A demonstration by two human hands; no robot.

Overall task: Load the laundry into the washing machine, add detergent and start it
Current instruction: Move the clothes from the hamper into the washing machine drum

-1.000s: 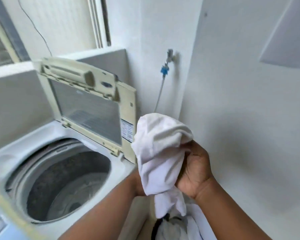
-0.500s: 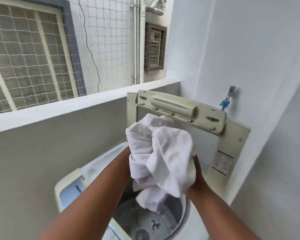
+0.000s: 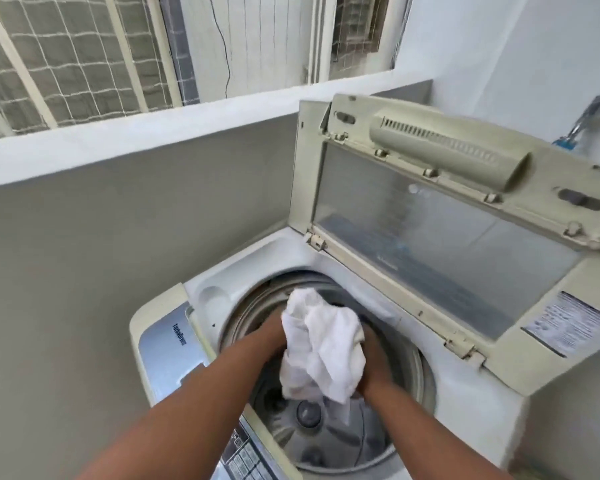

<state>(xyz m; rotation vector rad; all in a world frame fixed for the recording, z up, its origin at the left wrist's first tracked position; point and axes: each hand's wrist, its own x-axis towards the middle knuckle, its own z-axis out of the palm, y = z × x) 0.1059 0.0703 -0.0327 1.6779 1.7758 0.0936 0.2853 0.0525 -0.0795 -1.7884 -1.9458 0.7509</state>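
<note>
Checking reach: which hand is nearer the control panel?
Left. The left hand grips the cloth on the side toward the control panel; the right hand grips its far side.

control panel [image 3: 174, 355] — brand print blurred, unreadable | lid sticker [image 3: 568, 323] — text too small

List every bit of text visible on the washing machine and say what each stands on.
"TurboDrum", as best it reads: sideways on the silver control panel.
Sticker on the open lid's frame: fine print, too small to read.
Button labels near the front edge: too blurred to read.
</note>
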